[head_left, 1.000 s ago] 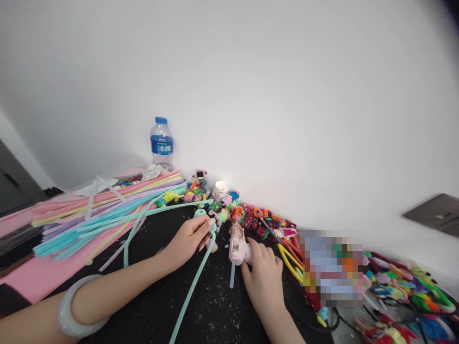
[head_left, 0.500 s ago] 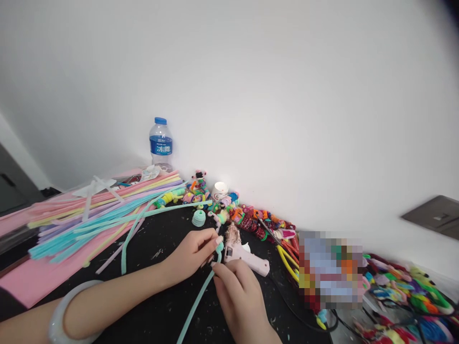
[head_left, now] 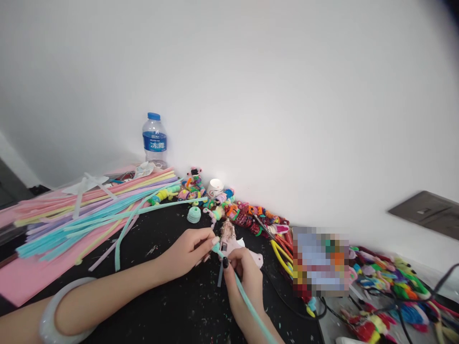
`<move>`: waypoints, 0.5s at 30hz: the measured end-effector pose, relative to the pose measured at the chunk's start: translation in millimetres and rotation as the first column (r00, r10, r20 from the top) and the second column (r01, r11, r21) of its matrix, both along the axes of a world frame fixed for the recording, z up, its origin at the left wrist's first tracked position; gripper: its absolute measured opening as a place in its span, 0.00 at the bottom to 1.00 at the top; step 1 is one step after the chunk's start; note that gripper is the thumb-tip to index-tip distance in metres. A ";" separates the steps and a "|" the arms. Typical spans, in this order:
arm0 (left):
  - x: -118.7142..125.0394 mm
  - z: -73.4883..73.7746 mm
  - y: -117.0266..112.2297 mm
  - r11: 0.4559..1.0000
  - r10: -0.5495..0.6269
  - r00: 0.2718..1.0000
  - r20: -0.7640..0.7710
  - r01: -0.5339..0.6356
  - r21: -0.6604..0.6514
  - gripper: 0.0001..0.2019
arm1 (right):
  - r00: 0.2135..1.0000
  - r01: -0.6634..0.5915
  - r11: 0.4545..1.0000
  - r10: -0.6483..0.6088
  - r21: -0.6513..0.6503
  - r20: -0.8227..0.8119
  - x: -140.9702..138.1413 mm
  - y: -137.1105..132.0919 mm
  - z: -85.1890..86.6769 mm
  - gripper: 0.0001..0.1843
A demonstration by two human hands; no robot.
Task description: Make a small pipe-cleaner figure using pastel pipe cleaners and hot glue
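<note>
A mint green pipe cleaner [head_left: 247, 302] runs between my two hands, its loose length trailing down over my right hand. My left hand [head_left: 196, 249] pinches the curled end of it between thumb and fingers. Just to the right, my right hand [head_left: 244, 277] grips the strip near that end. Behind both hands lies a pale pink glue gun [head_left: 229, 241], its handle partly covered by my right hand; a clear glue stick [head_left: 220, 277] pokes out at its back. A wound mint coil [head_left: 194, 215] stands on the black table beyond my left hand.
Bundled pastel pipe cleaners [head_left: 103, 210] lie at the left on pink sheets. A water bottle [head_left: 154, 141] and a white cup [head_left: 216, 187] stand near the wall. Scissors [head_left: 278, 239] and colourful pipe cleaner figures [head_left: 387, 272] lie to the right. A black cable [head_left: 287, 304] crosses the table.
My right hand has turned and moved up to the right. The strip's loose tail has swung from the lower left to the lower right. The view has shifted slightly.
</note>
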State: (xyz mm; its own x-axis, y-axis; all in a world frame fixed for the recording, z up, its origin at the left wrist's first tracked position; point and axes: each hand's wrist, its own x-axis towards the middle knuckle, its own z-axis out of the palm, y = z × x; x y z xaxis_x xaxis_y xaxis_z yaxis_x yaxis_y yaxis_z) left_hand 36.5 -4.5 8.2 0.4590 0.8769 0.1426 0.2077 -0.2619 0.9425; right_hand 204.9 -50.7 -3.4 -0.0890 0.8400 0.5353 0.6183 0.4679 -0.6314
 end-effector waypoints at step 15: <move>6.4 -4.5 3.1 0.977 -0.042 0.968 0.247 0.091 -0.192 0.13 | 0.999 0.021 1.000 -0.020 -0.023 0.050 -1.5 5.6 0.0 0.17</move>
State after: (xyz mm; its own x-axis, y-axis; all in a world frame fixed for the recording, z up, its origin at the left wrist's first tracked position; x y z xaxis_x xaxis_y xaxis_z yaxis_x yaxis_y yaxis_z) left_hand 42.9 -1.5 3.7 0.4911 0.8674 0.0799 -0.0423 -0.0679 0.9968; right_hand 203.4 -45.1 -3.3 -0.0976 0.8542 0.5107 0.6583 0.4403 -0.6106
